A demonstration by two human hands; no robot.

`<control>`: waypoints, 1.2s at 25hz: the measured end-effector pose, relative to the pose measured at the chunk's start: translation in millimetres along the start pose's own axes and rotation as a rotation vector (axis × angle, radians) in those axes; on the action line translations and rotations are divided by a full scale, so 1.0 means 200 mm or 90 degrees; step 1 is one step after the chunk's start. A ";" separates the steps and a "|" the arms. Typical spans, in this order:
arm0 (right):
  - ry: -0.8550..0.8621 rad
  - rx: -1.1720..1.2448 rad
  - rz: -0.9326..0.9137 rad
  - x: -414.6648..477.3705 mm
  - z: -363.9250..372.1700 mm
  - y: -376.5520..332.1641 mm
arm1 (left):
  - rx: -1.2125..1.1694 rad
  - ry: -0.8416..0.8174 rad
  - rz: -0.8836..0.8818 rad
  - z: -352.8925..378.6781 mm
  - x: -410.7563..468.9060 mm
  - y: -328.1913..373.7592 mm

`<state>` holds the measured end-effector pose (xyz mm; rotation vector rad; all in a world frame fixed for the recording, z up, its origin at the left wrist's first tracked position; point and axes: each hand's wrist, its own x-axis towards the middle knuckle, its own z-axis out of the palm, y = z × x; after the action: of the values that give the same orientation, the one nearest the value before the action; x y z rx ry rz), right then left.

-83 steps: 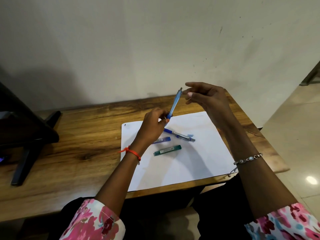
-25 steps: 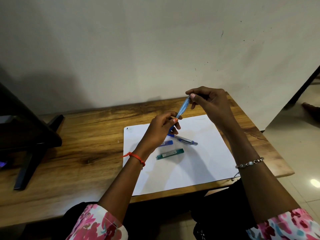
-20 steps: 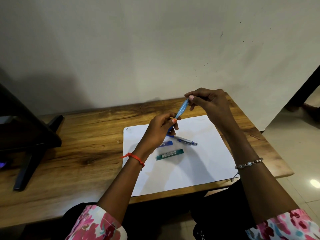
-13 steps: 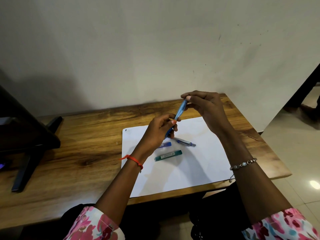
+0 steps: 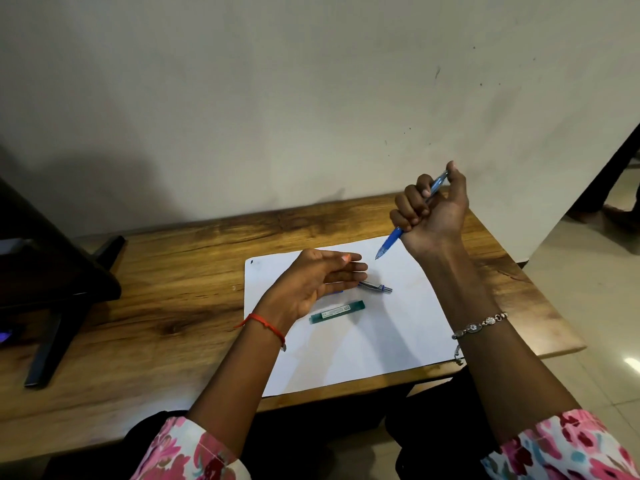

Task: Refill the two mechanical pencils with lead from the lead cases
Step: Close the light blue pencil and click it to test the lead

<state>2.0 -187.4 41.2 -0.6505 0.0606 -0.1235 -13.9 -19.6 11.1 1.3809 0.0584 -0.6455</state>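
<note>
Head, slim blue pencil (image 5: 391, 242), grained wooden table (image 5: 173, 271)

No legible text; print on green lead case (image 5: 336, 311) too small.

This is looking like a plain study corner in a home or a small office. A wooden desk (image 5: 173, 289) is standing hard against a bare off-white wall (image 5: 311, 98) that is showing small scuffs and dark specks. Glossy pale floor tiles (image 5: 588, 289) are running past the desk's right end. A white sheet of paper (image 5: 381, 348) is lying on the desk, carrying a green lead case (image 5: 336, 311) and a mechanical pencil (image 5: 375, 286). A black stand (image 5: 48, 348) is resting at the desk's left end.
</note>
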 end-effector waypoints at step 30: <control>0.015 -0.094 0.001 -0.05 0.06 -0.06 | -0.165 -0.067 -0.117 0.10 -0.03 -0.04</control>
<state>-6.9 -187.5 58.6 -0.7957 0.0940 -0.1259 -30.1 -35.8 10.3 1.0981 0.1804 -0.8336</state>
